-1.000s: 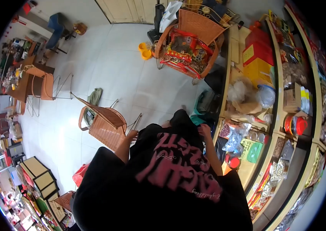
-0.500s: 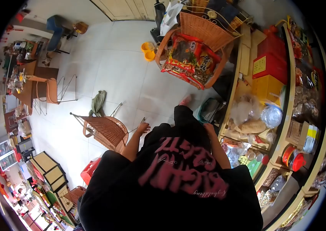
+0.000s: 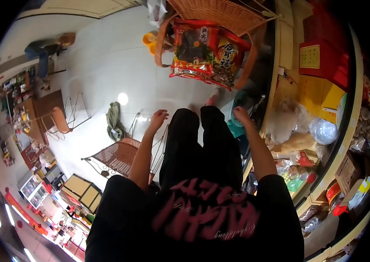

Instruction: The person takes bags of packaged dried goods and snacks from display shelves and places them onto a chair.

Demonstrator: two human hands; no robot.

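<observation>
My left hand (image 3: 158,119) hangs beside my left thigh, over the floor and near a wicker chair's metal frame. Its fingers are loosely bent and apart, with nothing in them. On the other side, my right hand (image 3: 241,115) is beside my right leg, above a green basket (image 3: 236,126); its fingers look loose and hold nothing visible. Ahead, a red bag of dried food (image 3: 195,48) and a second red bag (image 3: 228,56) rest on a wicker armchair (image 3: 220,15). Both of my legs show, in black trousers (image 3: 182,144).
Wooden shelves with a red box (image 3: 320,61), a yellow box (image 3: 320,94) and plastic bags run along the right. To the left are a brown wicker chair (image 3: 117,157) and a green cloth (image 3: 115,122) on the floor. Yellow bowls (image 3: 150,41) lie near the armchair.
The armchair with the red bags appears larger and closer. Both hands have swung forward, away from my torso. More of my legs shows, and the room at the left appears tilted.
</observation>
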